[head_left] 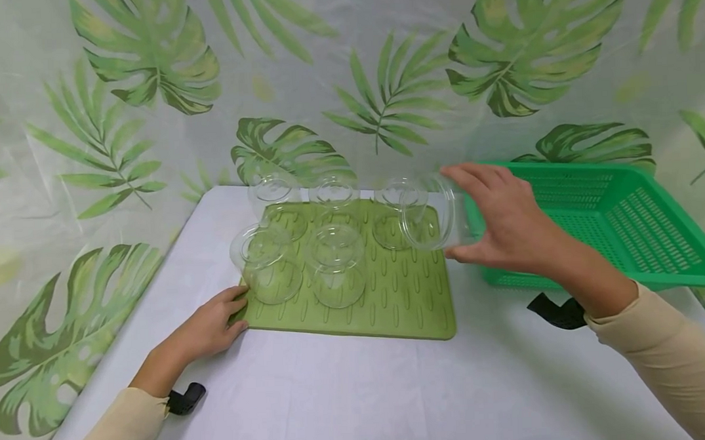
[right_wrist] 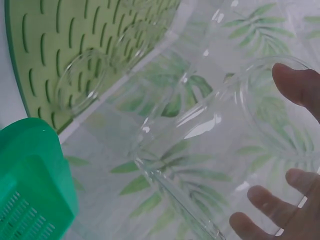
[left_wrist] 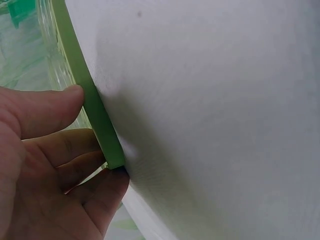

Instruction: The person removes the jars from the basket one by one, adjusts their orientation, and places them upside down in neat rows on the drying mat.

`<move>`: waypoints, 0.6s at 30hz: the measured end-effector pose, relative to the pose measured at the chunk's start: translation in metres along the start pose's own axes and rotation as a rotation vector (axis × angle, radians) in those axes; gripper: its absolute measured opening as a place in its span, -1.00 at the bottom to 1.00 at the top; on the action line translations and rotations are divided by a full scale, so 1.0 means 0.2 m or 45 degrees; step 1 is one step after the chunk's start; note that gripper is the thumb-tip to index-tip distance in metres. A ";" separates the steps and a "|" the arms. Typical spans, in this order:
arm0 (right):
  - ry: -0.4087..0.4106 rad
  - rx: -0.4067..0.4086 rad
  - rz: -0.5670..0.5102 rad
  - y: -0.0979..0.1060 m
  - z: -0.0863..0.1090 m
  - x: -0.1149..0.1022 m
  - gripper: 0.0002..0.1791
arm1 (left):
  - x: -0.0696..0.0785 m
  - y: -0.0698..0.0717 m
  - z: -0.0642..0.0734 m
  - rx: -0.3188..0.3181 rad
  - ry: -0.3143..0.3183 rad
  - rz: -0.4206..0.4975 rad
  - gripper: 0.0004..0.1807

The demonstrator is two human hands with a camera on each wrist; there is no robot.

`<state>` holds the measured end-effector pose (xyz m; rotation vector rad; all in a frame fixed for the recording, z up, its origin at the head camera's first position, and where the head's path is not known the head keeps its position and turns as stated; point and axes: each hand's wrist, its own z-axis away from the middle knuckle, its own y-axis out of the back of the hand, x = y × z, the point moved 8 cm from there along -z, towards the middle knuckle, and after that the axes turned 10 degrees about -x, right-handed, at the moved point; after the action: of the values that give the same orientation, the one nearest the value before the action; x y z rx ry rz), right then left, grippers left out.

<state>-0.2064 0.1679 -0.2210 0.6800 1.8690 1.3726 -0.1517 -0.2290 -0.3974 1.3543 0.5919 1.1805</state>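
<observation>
My right hand point(head_left: 506, 220) holds a deep clear bowl point(head_left: 429, 210) tipped on its side above the right part of a green ridged drying mat point(head_left: 391, 303). Its thumb and fingers spread across the bowl's width in the right wrist view. Several similar clear bowls stand on the mat: a back row with one bowl point(head_left: 334, 194) in the middle, and a front row with another bowl point(head_left: 338, 273). At the mat's front left corner, my left hand point(head_left: 215, 321) grips the edge. In the left wrist view, its thumb point(left_wrist: 62, 107) rests on the mat and other fingers meet the corner.
A green perforated plastic basket point(head_left: 603, 281) sits to the right of the mat, behind my right forearm. White cloth point(head_left: 360, 403) covers the table. A leaf-patterned sheet point(head_left: 298, 65) hangs behind the table.
</observation>
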 end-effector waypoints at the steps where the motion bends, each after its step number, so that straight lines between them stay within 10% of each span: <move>1: -0.002 -0.005 -0.005 0.00 0.00 0.00 0.15 | 0.00 0.00 0.00 -0.002 0.001 -0.001 -0.50; 18: -0.066 -0.068 0.014 -0.05 0.00 0.01 0.20 | -0.01 -0.01 0.00 0.016 -0.019 -0.007 -0.49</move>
<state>-0.2078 0.1655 -0.2301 0.6936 1.7843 1.3937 -0.1519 -0.2308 -0.4006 1.3703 0.5927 1.1629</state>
